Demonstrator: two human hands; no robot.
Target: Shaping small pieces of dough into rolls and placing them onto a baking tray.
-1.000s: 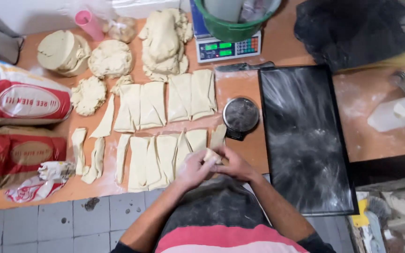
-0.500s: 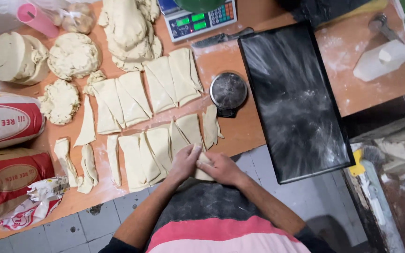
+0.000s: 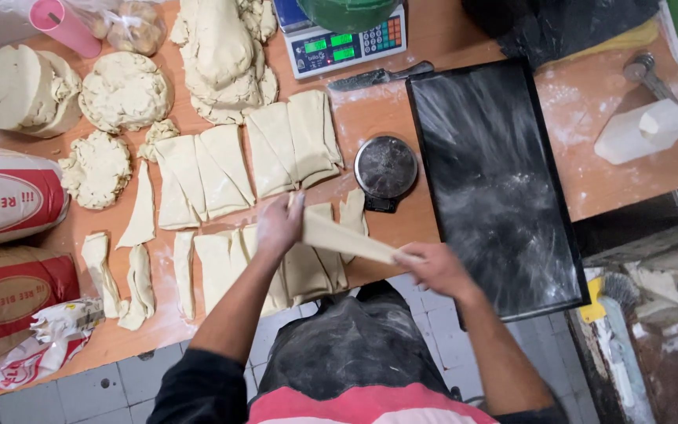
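Head view: left hand (image 3: 278, 226) and right hand (image 3: 431, 267) each pinch an end of the dough strip (image 3: 347, 238), stretching it (above the counter (image 3: 402, 224)); rolling likely needs even tension.

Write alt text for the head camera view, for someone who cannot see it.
Seen from above, a person's left hand and right hand stretch a strip of dough over a floured wooden table. Cut dough triangles lie in rows beneath, a dark baking tray to the right, and a digital scale beyond them.
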